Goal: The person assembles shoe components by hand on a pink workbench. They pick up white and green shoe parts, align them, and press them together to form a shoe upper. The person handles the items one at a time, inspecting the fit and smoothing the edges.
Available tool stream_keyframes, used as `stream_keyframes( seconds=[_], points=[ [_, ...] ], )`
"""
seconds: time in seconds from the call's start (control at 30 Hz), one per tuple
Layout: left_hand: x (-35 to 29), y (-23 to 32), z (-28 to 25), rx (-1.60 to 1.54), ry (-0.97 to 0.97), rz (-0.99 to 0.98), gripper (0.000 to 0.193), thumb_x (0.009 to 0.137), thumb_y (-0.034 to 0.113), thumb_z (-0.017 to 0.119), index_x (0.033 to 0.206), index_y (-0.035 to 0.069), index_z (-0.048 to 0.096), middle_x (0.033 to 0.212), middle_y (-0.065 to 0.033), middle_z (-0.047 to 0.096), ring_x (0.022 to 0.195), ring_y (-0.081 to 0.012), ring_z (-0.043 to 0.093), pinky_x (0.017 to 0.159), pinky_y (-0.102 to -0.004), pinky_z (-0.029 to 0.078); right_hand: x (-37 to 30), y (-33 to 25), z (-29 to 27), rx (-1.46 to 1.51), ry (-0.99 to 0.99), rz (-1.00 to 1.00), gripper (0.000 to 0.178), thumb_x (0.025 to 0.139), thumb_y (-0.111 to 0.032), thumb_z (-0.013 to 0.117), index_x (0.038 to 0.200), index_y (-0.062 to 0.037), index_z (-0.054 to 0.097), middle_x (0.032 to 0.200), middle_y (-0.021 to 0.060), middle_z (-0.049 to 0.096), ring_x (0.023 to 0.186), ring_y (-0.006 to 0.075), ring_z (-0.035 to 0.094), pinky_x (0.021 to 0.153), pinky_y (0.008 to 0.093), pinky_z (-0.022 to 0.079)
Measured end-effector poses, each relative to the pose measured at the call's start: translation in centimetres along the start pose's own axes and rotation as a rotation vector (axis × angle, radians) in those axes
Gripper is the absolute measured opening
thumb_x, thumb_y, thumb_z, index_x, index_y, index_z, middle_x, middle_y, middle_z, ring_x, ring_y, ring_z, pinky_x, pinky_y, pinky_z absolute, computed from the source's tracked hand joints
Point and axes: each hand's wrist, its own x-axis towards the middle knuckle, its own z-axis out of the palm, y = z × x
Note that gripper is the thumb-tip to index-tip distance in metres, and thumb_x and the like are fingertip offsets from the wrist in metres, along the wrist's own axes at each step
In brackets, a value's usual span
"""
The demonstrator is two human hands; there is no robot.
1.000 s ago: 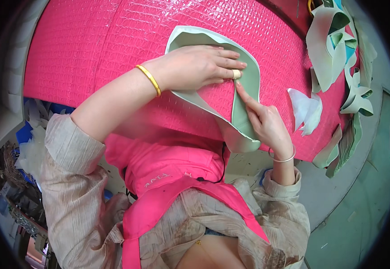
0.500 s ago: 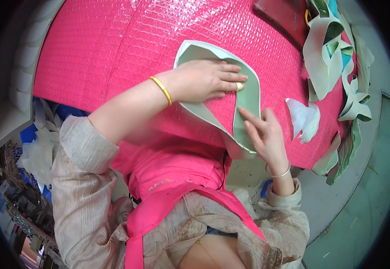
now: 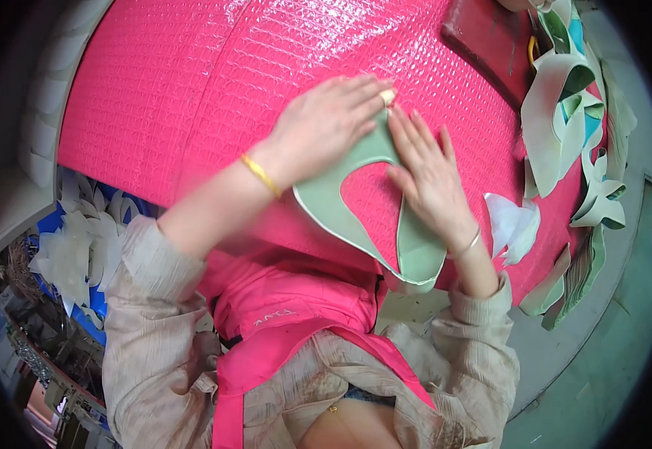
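A pale green, loop-shaped shoe upper (image 3: 320, 196) with a white edge lies on the pink textured mat (image 3: 154, 105); the mat shows through its middle. My left hand (image 3: 322, 123) rests over its far left part, fingers stretched out and close together, with a pale wrap on one finger. Flat along its far right side lies my right hand (image 3: 432, 176), fingers extended and slightly spread. The two hands' fingertips come close at the far end, covering that part of the upper. Its near rounded end is uncovered, at the mat's near edge.
White thin scraps (image 3: 512, 228) lie right of my right hand. Several pale green and white uppers (image 3: 554, 112) are piled along the right edge, with a layered stack (image 3: 584, 273) nearer. A dark red block (image 3: 491, 37) sits far right. White cut pieces (image 3: 90, 239) fill a blue container at left.
My left hand has shifted slightly farther away. My right hand has moved up from the near right edge and flattened onto the upper. The upper has turned slightly and lies more spread.
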Motion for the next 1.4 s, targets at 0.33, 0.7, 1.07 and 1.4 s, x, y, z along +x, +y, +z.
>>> stream_keyframes(
  seconds=[0.33,0.7,1.07,1.4],
  points=[
    [-6.2,-0.9,-4.7,0.105,-0.152,-0.134,0.039,0.086,0.023,0.05,0.123,0.012,0.049,0.131,-0.0025,0.044,0.123,-0.0233,0.038,0.104,-0.0478,0.023,-3.6,3.5,-0.6,-0.05,0.073,0.072,0.046,0.085,-0.026,0.05,0.13,-0.0177,0.043,0.133,0.0071,0.04,0.121,0.0284,0.037,0.101,0.0419,0.028],
    [-2.7,17.2,-3.9,0.04,-0.527,0.157,0.014,0.071,0.022,0.061,0.066,0.01,0.064,0.064,-0.0045,0.058,0.065,-0.0166,0.057,0.069,-0.0332,0.038,-1.2,3.1,-1.3,1.233,0.256,0.271,0.041,0.082,-0.013,0.058,0.123,-0.0074,0.051,0.076,-0.0024,0.054,0.068,0.0042,0.047,0.057,0.0203,0.041],
    [-11.4,7.9,-7.2,0.674,-0.441,0.327,0.038,0.071,0.012,0.049,0.104,-0.004,0.056,0.112,-0.0165,0.055,0.106,-0.0242,0.051,0.102,-0.0325,0.029,-5.6,-8.0,1.5,0.199,0.101,-0.318,0.05,0.084,-0.032,0.053,0.13,-0.0158,0.042,0.131,0.0079,0.044,0.116,0.021,0.046,0.095,0.0379,0.036],
    [-9.4,5.6,-8.4,0.332,-0.429,0.377,0.028,0.071,0.009,0.051,0.093,-0.006,0.06,0.106,-0.0158,0.058,0.09,-0.0173,0.057,0.103,-0.035,0.03,-4.0,2.4,0.0,-0.07,0.026,-0.112,0.046,0.085,-0.025,0.046,0.13,-0.0261,0.043,0.136,-0.005,0.04,0.124,0.0172,0.038,0.104,0.0443,0.023]
  ],
)
